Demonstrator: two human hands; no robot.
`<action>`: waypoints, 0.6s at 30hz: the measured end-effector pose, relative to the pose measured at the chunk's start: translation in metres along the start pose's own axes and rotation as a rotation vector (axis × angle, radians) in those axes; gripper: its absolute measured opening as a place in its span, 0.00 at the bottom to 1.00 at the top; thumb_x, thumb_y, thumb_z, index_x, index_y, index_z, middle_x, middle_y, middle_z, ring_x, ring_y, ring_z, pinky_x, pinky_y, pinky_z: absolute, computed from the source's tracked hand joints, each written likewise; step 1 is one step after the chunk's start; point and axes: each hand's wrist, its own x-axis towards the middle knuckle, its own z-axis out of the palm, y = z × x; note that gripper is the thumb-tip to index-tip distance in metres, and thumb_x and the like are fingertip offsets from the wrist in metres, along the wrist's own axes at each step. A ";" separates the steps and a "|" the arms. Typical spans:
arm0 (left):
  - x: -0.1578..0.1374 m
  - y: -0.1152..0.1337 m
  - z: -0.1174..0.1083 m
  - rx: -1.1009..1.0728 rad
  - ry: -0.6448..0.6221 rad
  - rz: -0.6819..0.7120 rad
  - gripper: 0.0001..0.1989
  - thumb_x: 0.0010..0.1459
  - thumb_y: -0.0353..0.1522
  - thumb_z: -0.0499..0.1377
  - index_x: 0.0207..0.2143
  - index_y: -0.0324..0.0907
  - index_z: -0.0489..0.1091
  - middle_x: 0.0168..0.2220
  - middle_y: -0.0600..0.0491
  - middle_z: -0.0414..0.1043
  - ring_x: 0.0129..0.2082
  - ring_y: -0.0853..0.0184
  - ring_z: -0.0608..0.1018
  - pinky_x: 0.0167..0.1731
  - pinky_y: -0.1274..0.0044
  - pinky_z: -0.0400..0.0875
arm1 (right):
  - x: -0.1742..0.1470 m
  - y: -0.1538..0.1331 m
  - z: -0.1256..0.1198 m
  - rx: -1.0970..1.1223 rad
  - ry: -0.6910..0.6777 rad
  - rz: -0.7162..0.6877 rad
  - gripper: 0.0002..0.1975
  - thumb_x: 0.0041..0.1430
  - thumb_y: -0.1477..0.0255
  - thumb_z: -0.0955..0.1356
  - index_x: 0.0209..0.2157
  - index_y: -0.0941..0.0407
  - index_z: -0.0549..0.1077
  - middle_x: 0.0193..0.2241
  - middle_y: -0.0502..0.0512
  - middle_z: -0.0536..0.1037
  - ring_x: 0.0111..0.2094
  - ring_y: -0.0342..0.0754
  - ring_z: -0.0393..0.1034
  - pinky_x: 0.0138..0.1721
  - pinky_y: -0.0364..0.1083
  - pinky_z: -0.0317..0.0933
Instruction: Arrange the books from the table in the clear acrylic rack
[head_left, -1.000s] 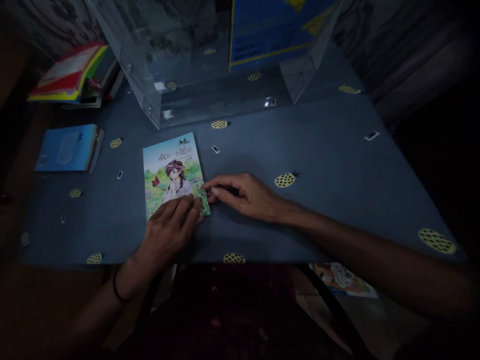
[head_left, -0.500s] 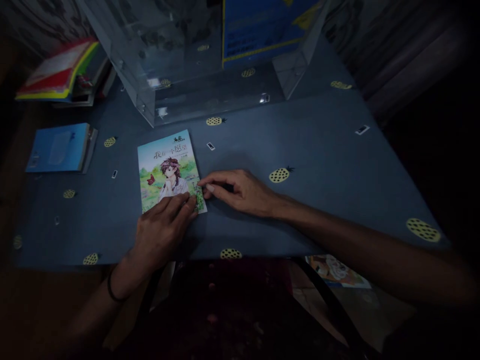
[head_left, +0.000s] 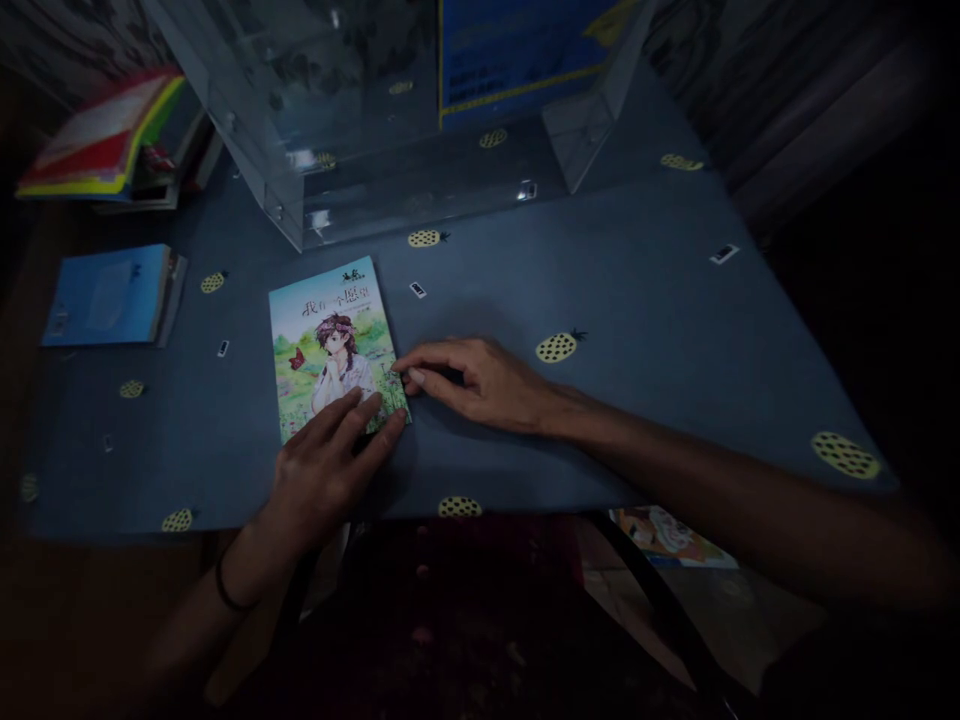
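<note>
A paperback book [head_left: 322,345] with a drawn figure, a red butterfly and Chinese lettering on its cover lies closed on the blue tablecloth [head_left: 637,270]. Across its lower edge rests my left hand [head_left: 330,460], fingers slightly spread and lying on the cover; a dark band circles that wrist. My right hand [head_left: 480,385] is at the book's right edge, index finger and thumb bent together in a pinch on that edge. The undersides of the fingertips are hidden.
A clear acrylic stand [head_left: 277,190] with a blue-and-yellow book [head_left: 525,60] stands at the back. Blue books [head_left: 105,295] lie at the left, below a stack of colourful books [head_left: 105,140]. Under the table's right front edge shows a printed sheet or book [head_left: 675,540].
My left hand's fingers have spread apart a little and slid slightly down the cover. My right hand stays at the book's edge. The whole view has shifted slightly.
</note>
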 end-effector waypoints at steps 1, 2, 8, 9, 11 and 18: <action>-0.001 0.000 0.000 -0.019 -0.004 0.002 0.18 0.65 0.21 0.53 0.54 0.41 0.69 0.52 0.43 0.76 0.54 0.52 0.77 0.42 0.67 0.79 | 0.000 0.000 0.000 -0.004 0.002 -0.005 0.14 0.66 0.74 0.63 0.48 0.58 0.78 0.33 0.54 0.82 0.32 0.45 0.73 0.32 0.43 0.60; -0.002 0.001 0.000 -0.036 -0.010 -0.004 0.18 0.65 0.22 0.53 0.54 0.41 0.69 0.53 0.42 0.75 0.56 0.51 0.76 0.43 0.66 0.79 | 0.000 0.000 0.000 -0.010 0.003 -0.010 0.14 0.66 0.74 0.63 0.47 0.58 0.78 0.33 0.53 0.82 0.32 0.45 0.74 0.32 0.43 0.61; 0.002 0.011 0.001 -0.059 -0.031 -0.040 0.15 0.66 0.25 0.51 0.53 0.38 0.70 0.54 0.38 0.73 0.58 0.49 0.73 0.49 0.62 0.77 | 0.002 0.001 0.001 -0.063 0.007 -0.034 0.13 0.66 0.75 0.64 0.46 0.57 0.79 0.33 0.54 0.82 0.37 0.47 0.75 0.37 0.45 0.64; 0.003 0.012 0.002 -0.068 -0.030 -0.032 0.15 0.66 0.25 0.52 0.52 0.37 0.71 0.53 0.38 0.72 0.57 0.50 0.73 0.49 0.62 0.76 | 0.002 0.002 0.002 -0.067 0.011 -0.034 0.13 0.65 0.75 0.64 0.46 0.57 0.79 0.33 0.53 0.82 0.37 0.47 0.75 0.38 0.45 0.64; 0.004 0.012 0.004 -0.082 -0.027 -0.028 0.14 0.65 0.25 0.53 0.51 0.35 0.71 0.52 0.38 0.73 0.56 0.51 0.73 0.50 0.62 0.75 | 0.002 0.002 0.003 -0.075 0.027 -0.040 0.13 0.65 0.75 0.64 0.46 0.56 0.79 0.32 0.53 0.82 0.37 0.47 0.75 0.39 0.46 0.66; 0.001 0.014 0.016 -0.056 0.050 -0.064 0.18 0.64 0.25 0.56 0.56 0.40 0.70 0.51 0.42 0.73 0.53 0.54 0.73 0.50 0.64 0.74 | 0.000 0.006 0.009 -0.175 0.102 -0.220 0.13 0.67 0.74 0.62 0.45 0.59 0.78 0.39 0.60 0.82 0.42 0.50 0.76 0.46 0.53 0.70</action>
